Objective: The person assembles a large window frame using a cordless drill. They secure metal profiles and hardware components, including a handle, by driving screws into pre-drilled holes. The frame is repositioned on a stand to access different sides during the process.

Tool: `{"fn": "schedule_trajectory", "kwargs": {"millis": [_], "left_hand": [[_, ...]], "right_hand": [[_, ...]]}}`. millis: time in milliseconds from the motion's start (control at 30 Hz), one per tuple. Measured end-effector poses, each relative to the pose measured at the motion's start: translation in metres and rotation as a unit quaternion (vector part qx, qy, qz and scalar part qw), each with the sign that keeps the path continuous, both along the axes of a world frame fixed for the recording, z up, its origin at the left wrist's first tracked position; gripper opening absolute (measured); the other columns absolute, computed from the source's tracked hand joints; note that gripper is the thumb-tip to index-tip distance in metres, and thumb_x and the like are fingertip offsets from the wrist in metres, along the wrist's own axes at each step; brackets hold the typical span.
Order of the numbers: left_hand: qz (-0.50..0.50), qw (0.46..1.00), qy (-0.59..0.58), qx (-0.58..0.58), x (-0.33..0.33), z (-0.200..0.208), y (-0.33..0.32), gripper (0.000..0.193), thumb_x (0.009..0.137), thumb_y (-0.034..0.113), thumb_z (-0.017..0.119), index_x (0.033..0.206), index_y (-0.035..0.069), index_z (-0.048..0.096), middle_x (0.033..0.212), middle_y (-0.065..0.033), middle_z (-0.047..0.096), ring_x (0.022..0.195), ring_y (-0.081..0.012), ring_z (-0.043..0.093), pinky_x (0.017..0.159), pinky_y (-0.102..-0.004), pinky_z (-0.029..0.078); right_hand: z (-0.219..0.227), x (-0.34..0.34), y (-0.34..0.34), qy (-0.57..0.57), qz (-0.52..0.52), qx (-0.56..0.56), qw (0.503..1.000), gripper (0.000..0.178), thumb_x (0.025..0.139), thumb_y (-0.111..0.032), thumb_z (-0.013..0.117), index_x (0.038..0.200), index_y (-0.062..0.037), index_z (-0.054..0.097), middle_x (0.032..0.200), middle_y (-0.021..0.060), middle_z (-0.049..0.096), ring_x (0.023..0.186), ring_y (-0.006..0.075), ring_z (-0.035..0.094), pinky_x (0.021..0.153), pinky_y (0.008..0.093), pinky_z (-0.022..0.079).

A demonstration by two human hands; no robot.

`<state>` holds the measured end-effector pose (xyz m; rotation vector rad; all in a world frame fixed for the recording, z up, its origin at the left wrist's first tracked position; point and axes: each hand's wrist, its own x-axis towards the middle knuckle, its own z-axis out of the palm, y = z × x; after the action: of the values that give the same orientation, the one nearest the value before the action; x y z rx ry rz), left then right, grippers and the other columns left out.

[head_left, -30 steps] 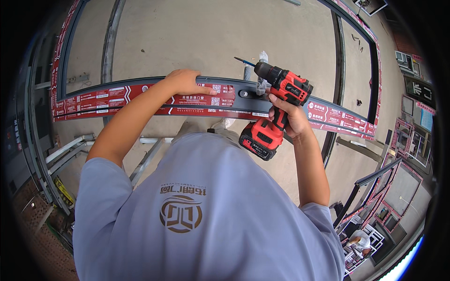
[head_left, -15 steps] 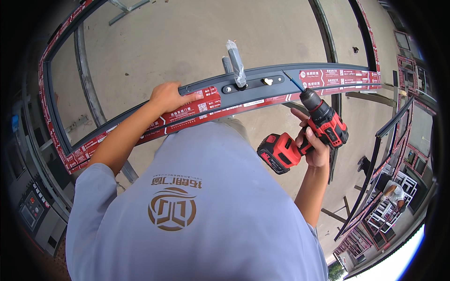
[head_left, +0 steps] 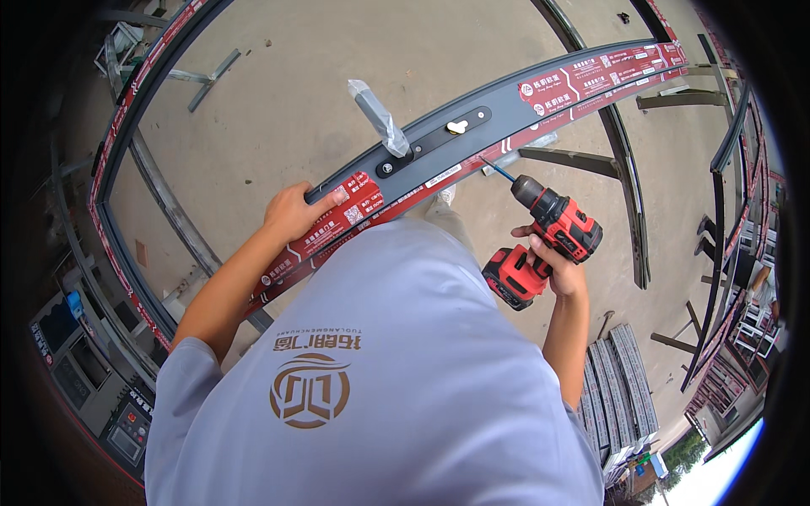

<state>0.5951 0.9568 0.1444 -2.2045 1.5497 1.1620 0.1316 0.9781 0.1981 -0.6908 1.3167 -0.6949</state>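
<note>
A dark grey metal door or window frame with red printed protective film runs across in front of me, rising to the right. My left hand is closed over its near rail, thumb on the film. Beyond that hand, a lever handle wrapped in clear plastic stands up from a dark lock plate. A pale thumb-turn sits on the plate. My right hand grips a red and black cordless drill. Its long blue-shanked bit points at the rail's near edge; whether it touches is unclear.
Metal support bars stand under and beside the frame. To the lower right is a stack of long grey profiles. A machine with a control panel is at lower left. More film-covered frames line the right side.
The view has turned, so the frame now slants up to the right. The bit's tip has gone from beside the lock plate to the rail's near edge. Both hands keep their grips.
</note>
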Motion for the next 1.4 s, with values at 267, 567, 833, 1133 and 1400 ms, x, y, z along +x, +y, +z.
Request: {"fn": "schedule_trajectory", "kwargs": {"millis": [267, 567, 833, 1133, 1400], "left_hand": [[-0.045, 0.996, -0.038, -0.068, -0.004, -0.02, -0.003, 0.091, 0.078, 0.084, 0.059, 0.103, -0.003, 0.071, 0.093, -0.023, 0.072, 0.092, -0.0366, 0.071, 0.085, -0.0457, 0.054], [-0.037, 0.998, -0.022, -0.044, -0.002, -0.015, -0.002, 0.096, 0.079, 0.086, 0.054, 0.102, -0.005, 0.07, 0.091, -0.0226, 0.072, 0.09, -0.0336, 0.072, 0.083, -0.044, 0.055], [-0.017, 0.996, -0.03, -0.083, -0.009, -0.031, 0.001, 0.089, 0.081, 0.082, 0.056, 0.096, -0.003, 0.073, 0.082, -0.0231, 0.071, 0.085, -0.0363, 0.071, 0.079, -0.0458, 0.054], [0.046, 0.986, 0.16, 0.004, 0.01, -0.049, -0.006, 0.082, 0.087, 0.073, 0.061, 0.111, -0.005, 0.067, 0.093, -0.0187, 0.073, 0.084, -0.0245, 0.073, 0.077, -0.0376, 0.057], [0.085, 0.926, 0.32, 0.183, 0.028, -0.072, -0.029, 0.076, 0.092, 0.064, 0.062, 0.126, -0.003, 0.06, 0.108, -0.0146, 0.073, 0.091, -0.0192, 0.074, 0.083, -0.034, 0.061]], "right_hand": [[-0.017, -0.006, 0.029, 0.008, -0.035, 0.029, 0.999, 0.035, 0.088, -0.008, 0.072, 0.12, -0.0014, 0.063, 0.103, 0.0167, 0.073, 0.064, 0.0102, 0.06, 0.064, 0.0276, 0.053], [-0.047, -0.022, 0.041, -0.002, -0.068, 0.027, 0.997, 0.03, 0.088, -0.011, 0.074, 0.115, -0.0034, 0.065, 0.099, 0.0136, 0.074, 0.066, 0.0103, 0.059, 0.065, 0.0278, 0.052], [-0.038, -0.026, 0.057, 0.033, -0.085, 0.039, 0.995, 0.022, 0.086, -0.011, 0.075, 0.104, -0.0039, 0.067, 0.095, 0.0114, 0.074, 0.065, 0.0105, 0.059, 0.063, 0.0277, 0.051], [-0.069, -0.022, 0.082, 0.074, -0.099, 0.031, 0.992, 0.02, 0.085, -0.011, 0.077, 0.1, -0.0047, 0.066, 0.088, 0.0061, 0.073, 0.064, 0.0101, 0.058, 0.061, 0.0286, 0.05], [-0.073, -0.017, 0.129, 0.089, -0.125, 0.047, 0.987, 0.019, 0.084, -0.013, 0.076, 0.099, -0.0054, 0.065, 0.091, 0.0071, 0.073, 0.064, 0.0104, 0.058, 0.063, 0.0289, 0.051]]}}
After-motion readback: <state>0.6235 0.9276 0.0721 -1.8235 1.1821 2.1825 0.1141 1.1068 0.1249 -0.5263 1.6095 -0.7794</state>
